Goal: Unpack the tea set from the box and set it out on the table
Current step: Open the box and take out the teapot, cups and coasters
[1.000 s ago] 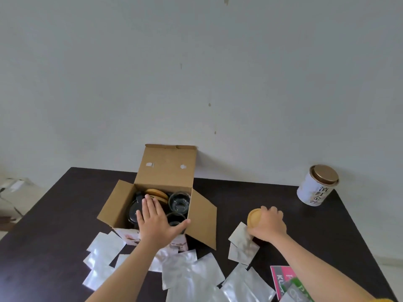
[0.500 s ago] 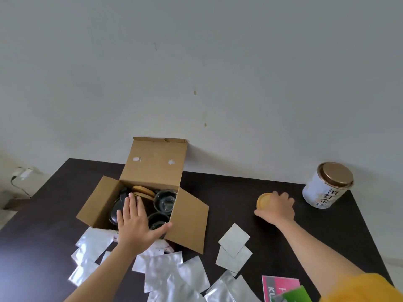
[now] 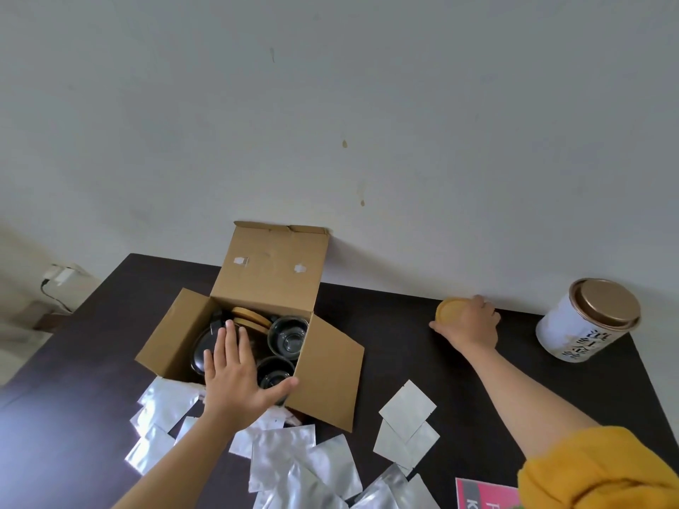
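An open cardboard box [image 3: 323, 369] stands on the dark table [image 3: 400, 325], its back flap upright. Inside are wooden lids [image 3: 251, 319], glass cups [image 3: 288, 334] and a dark round vessel [image 3: 202, 352]. My left hand [image 3: 235, 376] hovers flat over the box's front with fingers spread, holding nothing. My right hand [image 3: 472, 323] reaches to the far edge of the table by the wall and grips a round wooden-lidded piece [image 3: 450, 312]; what lies under the lid is hidden by my fingers.
A white tea tin [image 3: 584, 321] with a bronze lid stands at the far right. Several silver foil pouches [image 3: 294, 461] lie in front of the box, and others [image 3: 406, 424] to its right. A pink packet [image 3: 485, 495] sits at the near edge.
My right hand has carried the wooden-lidded piece away from the pouches toward the wall, near the tin. My left hand stays spread over the box.
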